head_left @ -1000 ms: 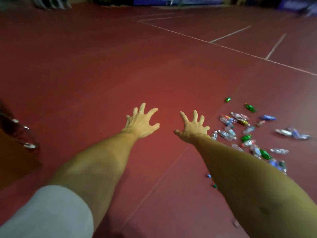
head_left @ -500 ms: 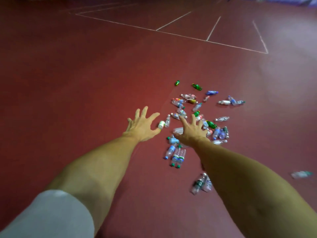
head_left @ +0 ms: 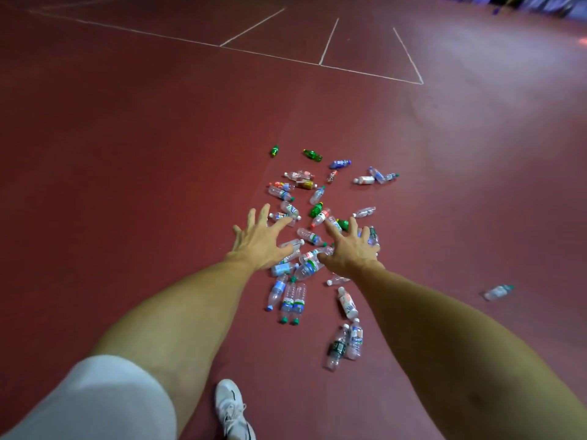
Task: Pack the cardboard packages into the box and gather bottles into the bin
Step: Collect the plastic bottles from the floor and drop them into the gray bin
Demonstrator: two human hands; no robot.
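Note:
Several plastic bottles lie scattered on the dark red floor [head_left: 143,160], most of them clear with blue or green labels, a few green. The cluster of bottles [head_left: 313,211] spreads from mid-frame toward me. One pair of clear bottles [head_left: 293,301] lies side by side below my hands. My left hand [head_left: 259,241] and my right hand [head_left: 351,247] are stretched forward above the pile, fingers spread, holding nothing. No box, bin or cardboard package is in view.
A lone bottle [head_left: 498,292] lies apart at the right. White court lines [head_left: 327,42] cross the floor at the far end. My white shoe [head_left: 232,411] stands at the bottom edge. Dim objects line the top right corner.
The view has swung right and moved closer, so the bottle pile shifted from the right side to under my hands. Both hands stay spread and empty. My shoe has come into view.

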